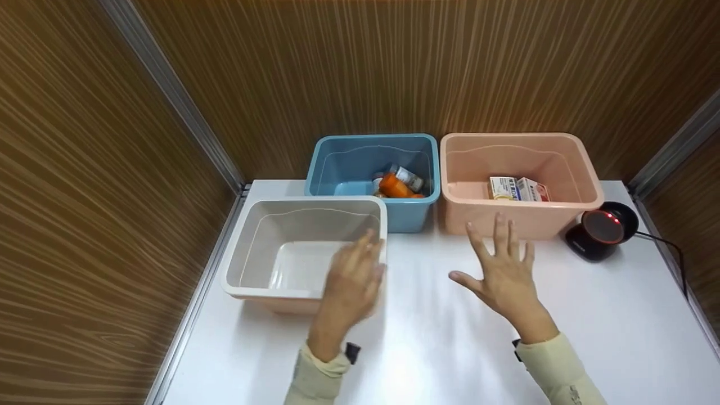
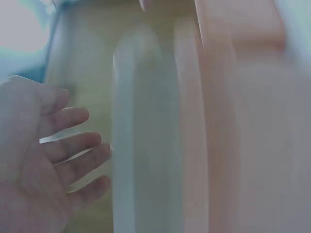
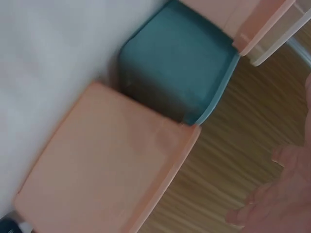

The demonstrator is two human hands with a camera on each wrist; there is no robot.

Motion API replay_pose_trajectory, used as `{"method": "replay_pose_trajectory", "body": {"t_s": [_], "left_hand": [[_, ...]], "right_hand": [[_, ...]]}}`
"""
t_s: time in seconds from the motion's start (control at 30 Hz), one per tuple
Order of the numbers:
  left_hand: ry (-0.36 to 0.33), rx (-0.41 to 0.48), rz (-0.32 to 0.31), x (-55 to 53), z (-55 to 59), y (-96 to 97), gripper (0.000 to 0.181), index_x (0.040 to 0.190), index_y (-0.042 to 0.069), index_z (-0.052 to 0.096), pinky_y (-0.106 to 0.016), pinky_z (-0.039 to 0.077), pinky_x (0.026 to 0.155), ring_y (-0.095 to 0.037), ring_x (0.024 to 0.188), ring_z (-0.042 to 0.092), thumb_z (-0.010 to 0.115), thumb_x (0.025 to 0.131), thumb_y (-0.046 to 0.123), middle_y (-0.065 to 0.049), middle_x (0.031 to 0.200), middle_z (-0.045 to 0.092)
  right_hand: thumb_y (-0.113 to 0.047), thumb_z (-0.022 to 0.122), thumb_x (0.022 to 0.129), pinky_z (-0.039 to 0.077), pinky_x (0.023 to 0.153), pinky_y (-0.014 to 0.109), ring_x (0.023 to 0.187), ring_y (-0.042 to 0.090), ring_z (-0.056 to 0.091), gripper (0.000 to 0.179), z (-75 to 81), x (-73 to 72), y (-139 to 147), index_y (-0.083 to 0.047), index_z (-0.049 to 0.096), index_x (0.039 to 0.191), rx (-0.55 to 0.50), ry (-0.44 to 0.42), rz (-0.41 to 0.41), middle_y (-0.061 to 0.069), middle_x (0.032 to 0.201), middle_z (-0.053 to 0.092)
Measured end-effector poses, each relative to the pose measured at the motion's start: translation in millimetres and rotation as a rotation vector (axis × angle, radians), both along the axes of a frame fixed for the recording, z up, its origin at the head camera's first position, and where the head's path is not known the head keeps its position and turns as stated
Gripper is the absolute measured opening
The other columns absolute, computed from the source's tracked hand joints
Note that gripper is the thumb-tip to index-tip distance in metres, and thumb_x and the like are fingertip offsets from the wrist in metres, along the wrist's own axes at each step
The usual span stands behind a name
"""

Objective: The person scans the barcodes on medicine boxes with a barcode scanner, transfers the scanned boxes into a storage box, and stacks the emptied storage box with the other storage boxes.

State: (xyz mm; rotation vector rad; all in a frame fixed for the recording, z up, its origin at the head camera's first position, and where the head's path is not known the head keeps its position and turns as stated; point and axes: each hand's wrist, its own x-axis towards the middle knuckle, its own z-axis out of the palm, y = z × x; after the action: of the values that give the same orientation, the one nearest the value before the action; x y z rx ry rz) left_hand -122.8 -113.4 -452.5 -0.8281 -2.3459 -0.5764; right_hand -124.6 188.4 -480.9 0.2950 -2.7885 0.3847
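Over the right front corner of an off-white bin [image 1: 264, 291], my left hand [image 1: 349, 284] has its fingers extended and slightly blurred, holding nothing. In the left wrist view the same hand [image 2: 58, 145] shows loosely spread fingers beside a blurred bin rim. My right hand [image 1: 506, 281] hovers above the white table with fingers spread wide, just in front of a pink bin [image 1: 478, 216], and grips nothing. Two small medicine boxes [image 1: 503, 188] lie inside that pink bin. A blue bin [image 1: 405, 216] contains several bottles, among them an orange bottle [image 1: 395, 186] and a clear one [image 1: 410, 178].
A black device [image 1: 596, 233] with a red-lit ring stands right of the pink bin, its cable [image 1: 669, 242] running along the table's right side. Wood-patterned panels [image 1: 360, 67] enclose the white table [image 1: 427, 360] at the back and sides.
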Motion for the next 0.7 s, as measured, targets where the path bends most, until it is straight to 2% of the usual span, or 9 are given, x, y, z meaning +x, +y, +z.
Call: {"method": "replay_pose_trajectory", "body": {"t_s": [0.1,0.2,0.3,0.37,0.53,0.7], "left_hand": [[-0.087,-0.053,-0.081,7.0,-3.3,27.3,0.049,0.142,0.009,0.043,-0.046,0.025,0.107,-0.025,0.134,0.033,0.048,0.099,0.031,-0.014,0.149,0.032],[-0.187,-0.063,-0.153,10.7,-11.2,46.9,0.054,0.147,0.013,0.034,-0.044,0.020,0.110,-0.022,0.139,0.022,0.043,0.100,0.037,-0.012,0.153,0.024],[-0.246,-0.084,-0.177,10.8,-21.7,58.9,0.060,0.151,0.015,0.025,-0.041,0.017,0.111,-0.019,0.141,0.013,0.040,0.100,0.043,-0.011,0.155,0.017],[-0.258,-0.120,-0.162,8.7,-29.5,64.3,0.063,0.152,0.017,0.020,-0.042,0.016,0.111,-0.020,0.142,0.009,0.039,0.099,0.045,-0.012,0.156,0.012],[-0.250,-0.252,-0.079,0.6,-49.4,71.1,0.069,0.153,0.024,0.007,-0.047,0.012,0.111,-0.027,0.142,0.001,0.033,0.097,0.053,-0.013,0.157,-0.001],[-0.270,-0.283,-0.025,-5.2,-64.7,72.5,0.076,0.153,0.025,0.001,-0.051,0.010,0.110,-0.031,0.142,-0.003,0.031,0.094,0.061,-0.014,0.157,-0.006]], "right_hand": [[-0.075,0.053,0.076,0.002,0.096,0.074,0.139,0.038,-0.014,0.098,-7.6,9.2,13.1,-0.030,0.014,0.153,0.010,-0.021,-0.037,0.018,0.155,-0.013],[-0.076,0.053,0.075,0.003,0.094,0.076,0.138,0.041,-0.012,0.099,-14.3,14.7,21.4,-0.029,0.013,0.153,0.015,-0.039,-0.055,0.021,0.155,-0.010],[-0.076,0.052,0.075,0.003,0.094,0.076,0.138,0.044,-0.007,0.100,-19.5,19.3,25.2,-0.029,0.011,0.153,0.020,-0.055,-0.066,0.020,0.155,-0.012],[-0.077,0.051,0.075,0.002,0.094,0.076,0.138,0.045,-0.007,0.100,-22.1,21.6,26.5,-0.030,0.010,0.153,0.021,-0.065,-0.073,0.020,0.155,-0.013],[-0.077,0.050,0.075,-0.001,0.095,0.075,0.138,0.042,-0.012,0.100,-25.9,25.3,29.0,-0.030,0.011,0.153,0.023,-0.072,-0.084,0.020,0.154,-0.014],[-0.076,0.052,0.075,-0.002,0.094,0.075,0.138,0.040,-0.014,0.100,-25.8,26.7,32.5,-0.029,0.011,0.153,0.012,-0.077,-0.091,0.019,0.154,-0.016]]}}
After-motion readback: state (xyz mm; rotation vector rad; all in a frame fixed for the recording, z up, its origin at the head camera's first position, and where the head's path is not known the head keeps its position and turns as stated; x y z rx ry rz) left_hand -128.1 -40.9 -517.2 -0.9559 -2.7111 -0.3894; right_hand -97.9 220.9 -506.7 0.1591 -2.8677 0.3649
